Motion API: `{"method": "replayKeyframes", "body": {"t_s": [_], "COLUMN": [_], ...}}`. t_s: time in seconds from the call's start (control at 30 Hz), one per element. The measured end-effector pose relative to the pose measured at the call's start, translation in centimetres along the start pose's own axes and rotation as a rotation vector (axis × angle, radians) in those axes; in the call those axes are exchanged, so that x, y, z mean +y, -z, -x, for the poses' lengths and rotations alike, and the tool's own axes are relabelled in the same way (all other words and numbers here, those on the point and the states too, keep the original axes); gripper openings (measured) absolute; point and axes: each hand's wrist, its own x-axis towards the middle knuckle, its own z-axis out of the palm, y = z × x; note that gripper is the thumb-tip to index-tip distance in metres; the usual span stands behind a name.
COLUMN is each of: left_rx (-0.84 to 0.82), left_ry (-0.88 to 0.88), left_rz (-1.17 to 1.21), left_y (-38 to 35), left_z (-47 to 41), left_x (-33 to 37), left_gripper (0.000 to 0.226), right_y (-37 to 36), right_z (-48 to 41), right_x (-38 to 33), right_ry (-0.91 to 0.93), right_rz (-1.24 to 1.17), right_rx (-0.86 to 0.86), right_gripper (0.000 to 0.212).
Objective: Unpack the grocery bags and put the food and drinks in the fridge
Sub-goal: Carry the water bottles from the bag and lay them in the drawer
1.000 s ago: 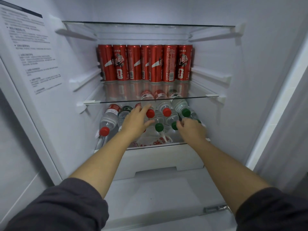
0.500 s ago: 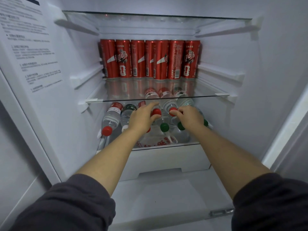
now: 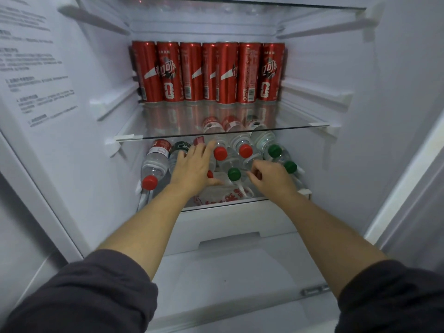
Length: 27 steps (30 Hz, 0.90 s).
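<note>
The water bottles lie on their sides on the lower shelf of the fridge, caps towards me: I count 3 red caps and 3 green ones in plain sight, with part of another red cap showing at my thumb. On the right they are piled in 2 layers. The far-left bottle has a red and white label and the one beside it a dark green label, but I cannot read either.

My left hand lies flat on the pile with its fingers stretched out and grips nothing. My right hand has its fingers curled, with the tips against the clear bottle that has the front green cap. I cannot tell whether it really grips it.

Under the bottles is a white plastic bag with red characters, crumpled and half covered.

Above, on the glass shelf, 7 red cans stand upright in a row at the back. They have white Chinese lettering, and a barcode faces out on 1 of them.

A sheet of small print on the left wall is too blurred to read and is cut off by the frame. Below the bottles is a white drawer. My dark sleeves fill the bottom corners.
</note>
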Motion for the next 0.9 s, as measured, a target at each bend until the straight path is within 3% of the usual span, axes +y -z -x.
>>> {"method": "replayKeyframes", "body": {"t_s": [0.23, 0.37, 0.53, 0.7, 0.9], "left_rx": [0.102, 0.194, 0.279, 0.095, -0.093], "left_ry": [0.11, 0.251, 0.245, 0.149, 0.037], "left_rz": [0.043, 0.18, 0.313, 0.442, 0.553], "left_y": [0.2, 0.4, -0.8, -1.4, 0.4], "left_z": [1.2, 5.4, 13.6, 21.9, 30.5], "left_x": [1.2, 3.8, 8.8, 14.3, 21.9], "left_gripper": [0.105, 0.087, 0.068, 0.066, 0.072], "right_y": [0.2, -0.2, -0.2, 0.7, 4.3], "right_z": [2.8, 7.4, 15.1, 24.8, 39.0], "right_x": [-0.4, 0.2, 0.6, 1.1, 1.1], "right_ry": [0.007, -0.006, -0.042, -0.107, -0.246], "right_rz": [0.001, 0.056, 0.157, 0.19, 0.252], "right_rx": [0.005, 0.12, 0.07, -0.171, -0.146], "right_gripper": [0.01, 0.023, 0.042, 0.055, 0.054]}}
